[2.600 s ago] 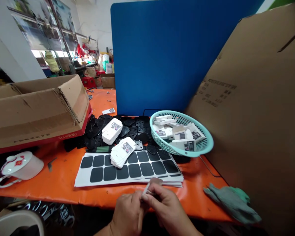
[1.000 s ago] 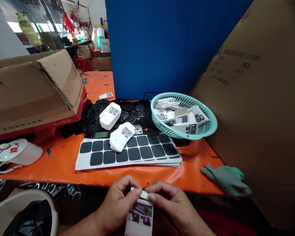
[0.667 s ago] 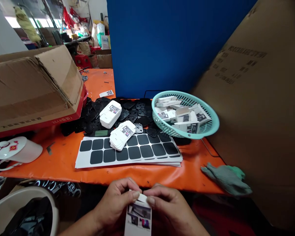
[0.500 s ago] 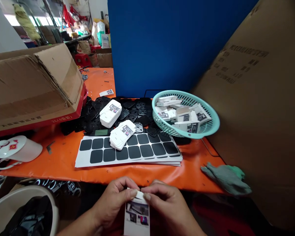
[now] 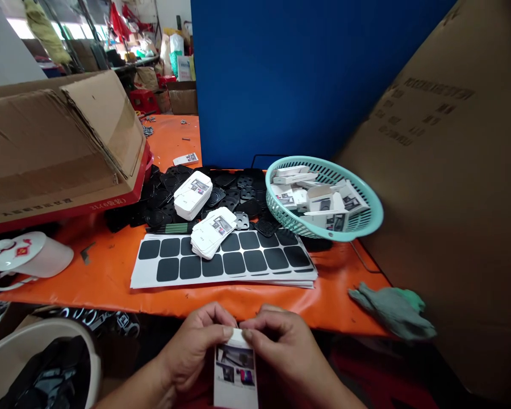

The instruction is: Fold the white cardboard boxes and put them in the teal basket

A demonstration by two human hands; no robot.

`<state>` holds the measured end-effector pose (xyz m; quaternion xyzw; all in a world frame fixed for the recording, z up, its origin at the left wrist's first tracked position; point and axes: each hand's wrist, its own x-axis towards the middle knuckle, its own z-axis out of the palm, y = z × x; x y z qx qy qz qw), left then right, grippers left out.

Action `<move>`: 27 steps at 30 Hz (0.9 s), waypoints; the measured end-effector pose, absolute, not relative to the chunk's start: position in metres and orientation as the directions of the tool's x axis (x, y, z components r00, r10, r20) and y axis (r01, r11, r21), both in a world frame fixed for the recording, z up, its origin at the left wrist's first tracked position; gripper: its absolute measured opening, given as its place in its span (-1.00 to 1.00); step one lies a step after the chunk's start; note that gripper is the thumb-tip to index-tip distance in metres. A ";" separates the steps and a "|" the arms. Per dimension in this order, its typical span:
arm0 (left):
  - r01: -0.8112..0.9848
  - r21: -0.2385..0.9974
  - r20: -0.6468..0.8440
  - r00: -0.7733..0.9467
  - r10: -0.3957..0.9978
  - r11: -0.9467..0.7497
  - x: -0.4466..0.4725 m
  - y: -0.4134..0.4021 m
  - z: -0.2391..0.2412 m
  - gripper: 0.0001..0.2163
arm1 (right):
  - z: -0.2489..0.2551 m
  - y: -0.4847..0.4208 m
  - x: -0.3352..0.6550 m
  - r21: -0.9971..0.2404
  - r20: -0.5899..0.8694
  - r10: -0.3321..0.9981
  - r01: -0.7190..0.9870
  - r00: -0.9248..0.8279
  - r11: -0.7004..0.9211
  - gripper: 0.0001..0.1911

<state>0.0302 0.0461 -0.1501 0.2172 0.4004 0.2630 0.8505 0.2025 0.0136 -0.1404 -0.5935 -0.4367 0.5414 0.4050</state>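
A small white printed box (image 5: 235, 372) stands upright below the table's front edge, its top end between my two hands. My left hand (image 5: 200, 343) pinches the top left corner, thumb in front and fingers behind. At the top right corner my right hand (image 5: 279, 341) grips in the same way, its thumb on the end flap. Pictures of a device cover the front of the box. Beyond it on the table lie sheets of black square stickers (image 5: 255, 260), with a fanned stack of white printed cards (image 5: 213, 232) on top. Another card stack (image 5: 193, 195) sits behind.
A turquoise basket (image 5: 377, 218) with several small boxes stands at the right, beside a large carton (image 5: 443, 216). Black plastic parts (image 5: 238, 196) are heaped behind the sheets. A lidded mug (image 5: 46, 258), another carton (image 5: 46, 153), a tub (image 5: 94, 363) and a grey glove (image 5: 394, 309) flank the work area.
The top flap, raised at an angle before, now lies lower and flatter at the box's end. Both hands have shifted slightly left with the box. The view has moved a little.
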 end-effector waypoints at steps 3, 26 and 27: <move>-0.266 0.576 -0.549 0.575 0.606 0.773 0.026 0.045 -0.151 -0.83 | -0.140 0.015 0.201 -0.938 -0.346 0.938 -0.001 -0.005 -0.346 -0.86; -0.257 0.816 -0.269 0.624 0.733 0.517 0.008 0.037 -0.191 -0.85 | -0.171 -0.014 0.200 -0.992 0.109 0.989 -0.074 -0.098 0.102 -0.74; -0.243 0.846 -0.244 0.615 0.750 0.474 0.008 0.037 -0.191 -0.87 | -0.176 -0.016 0.198 -0.993 0.062 0.994 -0.102 -0.086 0.053 -0.80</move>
